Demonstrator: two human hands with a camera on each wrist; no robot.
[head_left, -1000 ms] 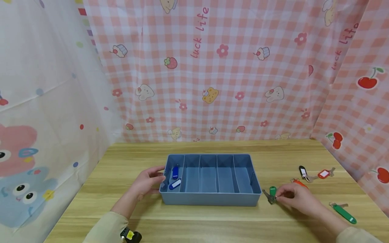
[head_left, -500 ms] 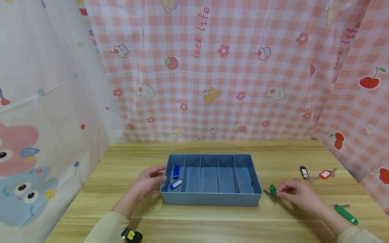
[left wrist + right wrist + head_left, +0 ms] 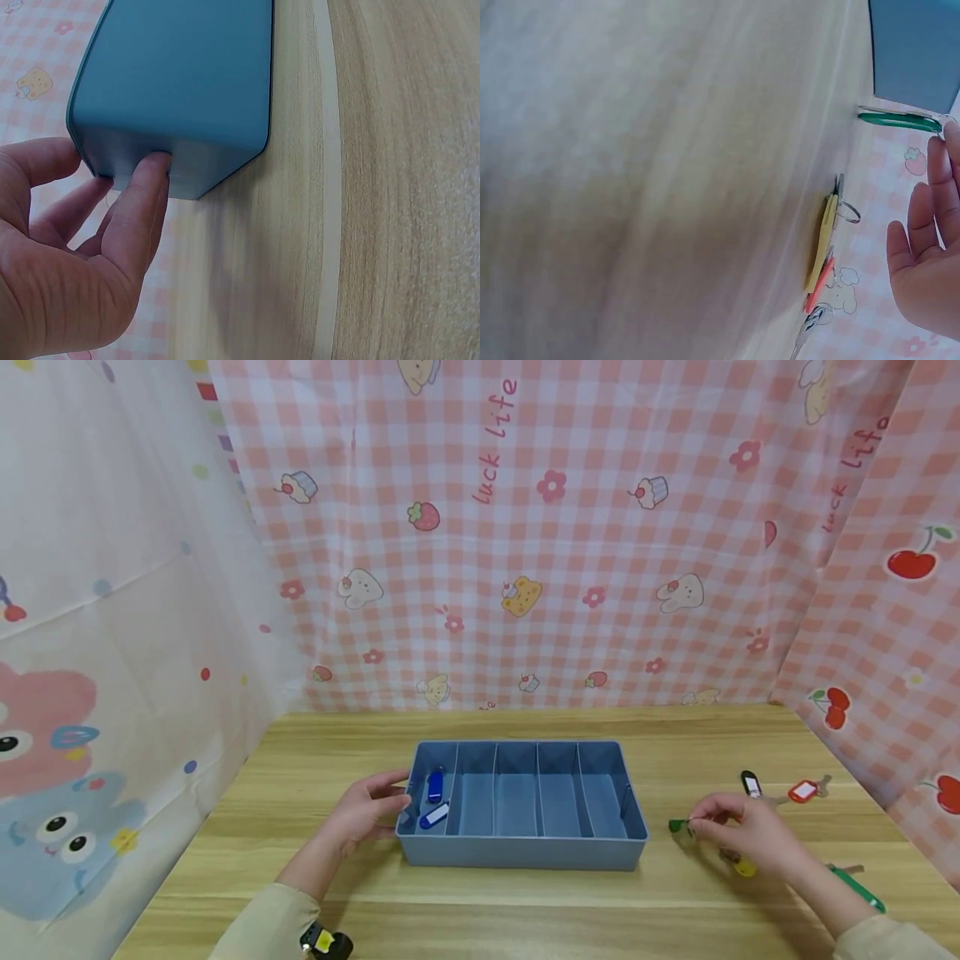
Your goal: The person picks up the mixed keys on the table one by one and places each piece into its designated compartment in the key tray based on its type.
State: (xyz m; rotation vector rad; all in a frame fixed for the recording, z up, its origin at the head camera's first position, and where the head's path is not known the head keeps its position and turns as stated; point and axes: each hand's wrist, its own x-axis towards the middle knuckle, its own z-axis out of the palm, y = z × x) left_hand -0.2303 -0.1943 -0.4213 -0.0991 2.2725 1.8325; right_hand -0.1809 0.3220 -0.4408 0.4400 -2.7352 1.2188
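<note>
My left hand (image 3: pixel 365 810) touches the left end of a blue-grey divided box (image 3: pixel 521 852); in the left wrist view its thumb lies against the outer end wall and other fingertips meet the wall and rim. Two blue key tags (image 3: pixel 435 814) lie in the leftmost compartment. To the right of the box, my right hand (image 3: pixel 750 835) pinches the ring of a green key tag (image 3: pixel 677 826), raised above the table. In the right wrist view this green key tag (image 3: pixel 900 121) hangs with its key beside it, at the fingertips.
A yellow key tag (image 3: pixel 744 866) lies under the right hand. Behind the hand are a black key tag (image 3: pixel 751 783) and a red key tag (image 3: pixel 803 791). A long green key tag (image 3: pixel 858 889) lies near the right forearm. The right wrist view shows an orange-red tag (image 3: pixel 819 286).
My right hand has lifted the green key tag and its key off the table, bringing them slightly up and right. The yellow tag has come into view beneath. My left hand has not moved.
</note>
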